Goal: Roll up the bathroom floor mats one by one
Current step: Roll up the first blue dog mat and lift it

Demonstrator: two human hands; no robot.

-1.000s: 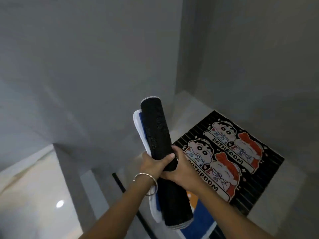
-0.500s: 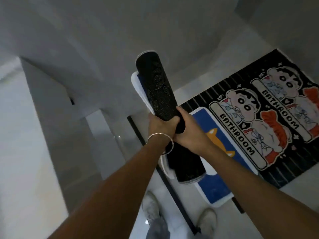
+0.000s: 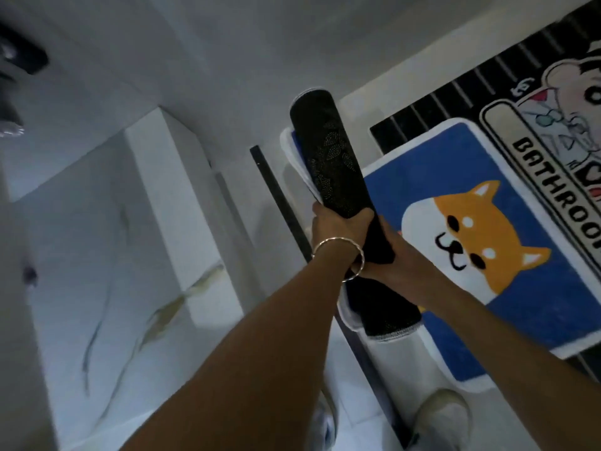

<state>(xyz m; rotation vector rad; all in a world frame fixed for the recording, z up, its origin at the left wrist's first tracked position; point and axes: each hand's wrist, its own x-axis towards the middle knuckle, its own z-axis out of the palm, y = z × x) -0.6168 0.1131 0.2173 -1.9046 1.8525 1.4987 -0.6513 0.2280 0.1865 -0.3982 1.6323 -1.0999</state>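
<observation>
A rolled-up black mat [image 3: 328, 161] with a white-edged blue mat rolled beside it stands upright in mid-air over the floor. My left hand [image 3: 338, 232], with a thin bangle on the wrist, grips the roll around its middle. Just below it, my right hand [image 3: 390, 262] grips the same roll from the right side. On the floor to the right lies a flat blue mat with an orange dog [image 3: 481, 242]. Under it, further right, a black cartoon mat reading BATHROOM [image 3: 549, 177] lies flat.
A black floor strip [image 3: 279, 203] runs diagonally under the roll. A white marble ledge and basin surface [image 3: 162, 196] lies to the left, with a dark fixture at the top left [image 3: 19, 60]. My two light shoes [image 3: 442, 418] stand at the bottom.
The view has tilted down and left, so the flat mats now sit further right and nearer. Both hands keep the same grip on the roll.
</observation>
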